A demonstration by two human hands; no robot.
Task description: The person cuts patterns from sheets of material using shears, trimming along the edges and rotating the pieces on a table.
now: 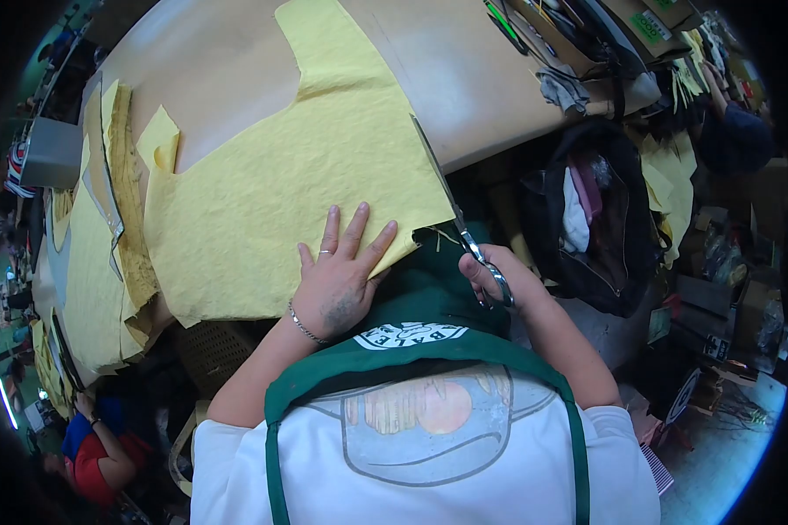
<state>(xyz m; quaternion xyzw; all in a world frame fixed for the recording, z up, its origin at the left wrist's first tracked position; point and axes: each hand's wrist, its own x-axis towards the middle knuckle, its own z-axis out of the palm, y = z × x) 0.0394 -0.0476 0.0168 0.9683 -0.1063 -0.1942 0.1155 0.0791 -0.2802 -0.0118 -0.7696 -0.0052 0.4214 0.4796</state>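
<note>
A large piece of yellow leather-like sheet (298, 166) spreads over the tan table (228, 52), its near corner hanging past the edge. My left hand (346, 271) lies flat on that sheet near its front edge, fingers spread. Held in my right hand (503, 276) is a pair of metal scissors (462, 229), fingers through the handles. Its long blade runs along the right edge of the sheet, and the sheet covers part of the other blade. Thin yellow trimmings (442, 234) hang beside the scissors.
More yellow pieces (96, 280) lie stacked at the left, with a grey box (52, 153) beyond. An open black bag (595, 219) hangs at the right. Pens (503, 22) and a grey cloth (562, 90) sit at the back right. A person in red (105, 451) is at lower left.
</note>
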